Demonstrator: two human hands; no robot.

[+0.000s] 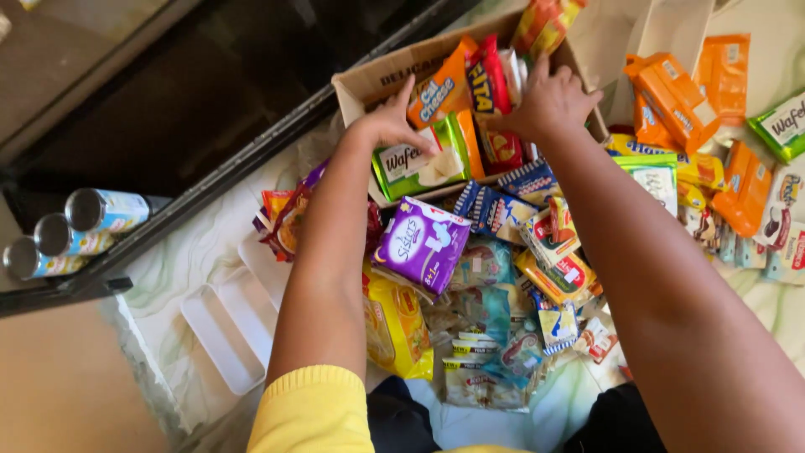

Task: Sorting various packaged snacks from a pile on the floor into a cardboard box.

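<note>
Two hands deep in a cardboard box [369, 80] at 12 o'clock: left hand [387, 124] pinches the green wafer pack [419, 164], long axis running 9 to 3; right hand [549, 102] clutches the red packet [490, 101], standing upright beside it.

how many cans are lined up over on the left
3, in a slanted row at the left edge beside the dark glass: the upper can, the middle can, and the lower can. More may sit outside the picture.
</note>
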